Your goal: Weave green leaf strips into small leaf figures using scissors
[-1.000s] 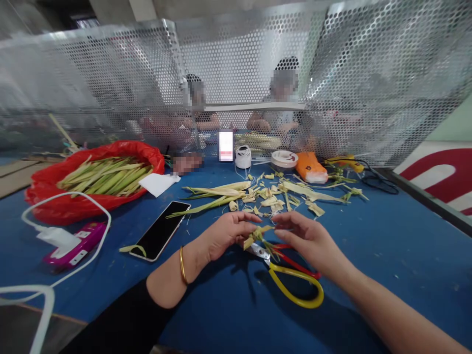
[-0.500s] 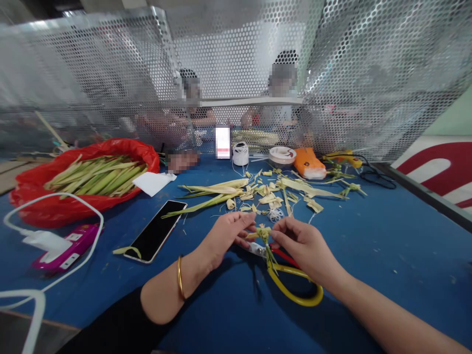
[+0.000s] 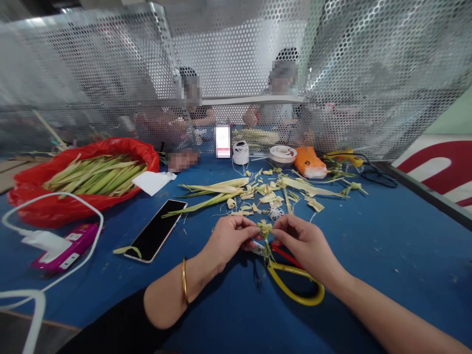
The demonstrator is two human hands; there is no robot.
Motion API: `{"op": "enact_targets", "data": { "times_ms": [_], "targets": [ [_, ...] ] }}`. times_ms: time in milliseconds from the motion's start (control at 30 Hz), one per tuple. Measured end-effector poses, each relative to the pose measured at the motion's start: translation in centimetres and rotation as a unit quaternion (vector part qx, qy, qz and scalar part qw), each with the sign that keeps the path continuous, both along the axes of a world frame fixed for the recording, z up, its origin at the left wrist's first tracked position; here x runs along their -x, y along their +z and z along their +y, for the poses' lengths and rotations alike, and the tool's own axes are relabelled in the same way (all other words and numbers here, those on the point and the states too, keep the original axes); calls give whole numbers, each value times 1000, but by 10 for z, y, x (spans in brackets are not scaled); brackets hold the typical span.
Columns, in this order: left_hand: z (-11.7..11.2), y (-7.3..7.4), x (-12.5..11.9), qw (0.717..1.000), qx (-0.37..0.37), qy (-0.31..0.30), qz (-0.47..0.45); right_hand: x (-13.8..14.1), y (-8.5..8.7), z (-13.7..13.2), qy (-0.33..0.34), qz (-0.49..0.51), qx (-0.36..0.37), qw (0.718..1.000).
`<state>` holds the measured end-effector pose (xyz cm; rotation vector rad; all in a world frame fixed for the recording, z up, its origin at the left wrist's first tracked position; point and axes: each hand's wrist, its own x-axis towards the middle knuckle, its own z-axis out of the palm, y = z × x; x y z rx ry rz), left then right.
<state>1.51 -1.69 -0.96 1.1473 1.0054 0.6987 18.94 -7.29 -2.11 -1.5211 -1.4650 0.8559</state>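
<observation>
Between my hands is a small bundle of tied corn husk (image 3: 264, 230), its green ends hanging down. My left hand (image 3: 236, 236), with a gold bangle at the wrist, pinches its left side between thumb and finger. From the other side my right hand (image 3: 300, 241) grips the bundle's right edge with thumb and fingertips. Scissors (image 3: 295, 295) with yellow and red handles lie on the table just beneath, their blades partly hidden by my left hand. Beyond my fingers are scattered husk scraps (image 3: 271, 196) and a small tangle of white thread (image 3: 276, 213).
At left stand a red bag (image 3: 25, 191) of husks, a purple power strip (image 3: 70, 246) with a white cable, and a phone (image 3: 157, 231). Farther back are a thread spool (image 3: 241, 153), a tape roll (image 3: 282, 155) and an orange packet (image 3: 309, 161). People sit behind a perforated screen (image 3: 236, 54).
My left thumb and fingers have come down and closed onto the bundle's left side, where a husk strip stuck out before. My right hand stays nearly in place.
</observation>
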Motion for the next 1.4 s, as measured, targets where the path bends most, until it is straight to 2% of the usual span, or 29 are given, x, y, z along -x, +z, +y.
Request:
{"op": "enact_targets", "data": {
  "times_ms": [100,200,300,400,500,633,700,867,1000,1100,1200,1300,1400],
  "targets": [
    [-1,-1,-1,1000,5,12,-22,0,-2,1,3,33,25,999],
    [-1,-1,-1,999,21,19,-32,2,-2,0,-6,30,17,999],
    [-2,1,-2,999,29,18,-33,4,2,0,-3,98,51,994],
    [-2,1,-2,999,14,20,-35,5,6,0,-8,180,97,979],
    [-1,0,-3,999,10,17,-41,5,7,0,-14,254,106,961],
    [1,-3,-2,995,67,-32,-69,1,6,0,9,341,141,929],
    [1,-2,-1,993,80,-52,-65,-1,8,0,14,327,132,936],
    [0,0,0,997,37,-70,1,2,10,1,7,189,65,980],
    [-2,-1,-1,997,30,-65,15,6,7,-1,35,130,37,990],
    [-4,0,-3,998,33,-57,-4,7,7,-4,42,140,40,988],
    [-7,0,-5,997,19,-65,-23,6,7,-4,28,237,121,964],
    [-8,-2,-7,997,7,-71,-40,5,5,-3,24,345,223,911],
    [-7,-3,-6,997,15,-70,-34,5,2,-2,34,398,266,877]
  ]
}}
